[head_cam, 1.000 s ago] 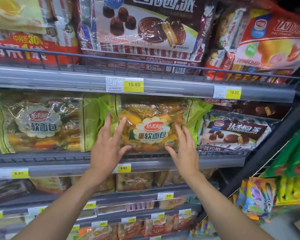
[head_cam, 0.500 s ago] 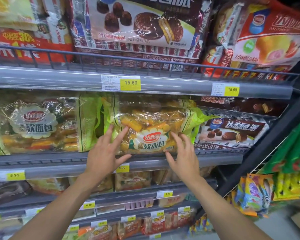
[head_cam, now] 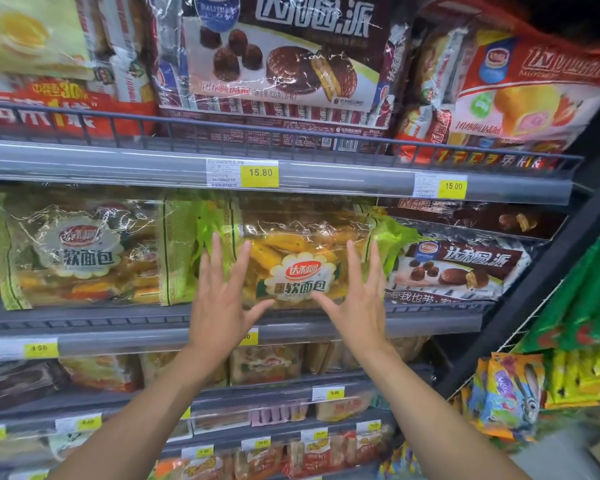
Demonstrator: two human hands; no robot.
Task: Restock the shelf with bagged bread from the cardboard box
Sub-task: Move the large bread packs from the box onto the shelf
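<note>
L hand (head_cam: pixel 222 303) & R hand (head_cam: pixel 357 303) are reaching up at the bread bag (head_cam: pixel 302 271).
Fingers on both are fanning out straight & spread, framing the bag's label; can't tell if they're actually touching it. Bread bag is standing upright on the mid shelf (head_cam: pixel 118 336), just beside a matching bag (head_cam: pixel 77 251) on the left & a choc pie pack (head_cam: pixel 461 268) on the right. 15.80 price tag (head_cam: pixel 260 172) is showing above.

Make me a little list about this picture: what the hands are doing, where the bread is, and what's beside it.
left hand: open, fingers spread before the bread bag
right hand: open, fingers spread before the same bag
touching: cannot tell
bread bag: standing on the middle shelf, label facing out
left neighbour: another bread bag
right neighbour: chocolate pie bag
</note>
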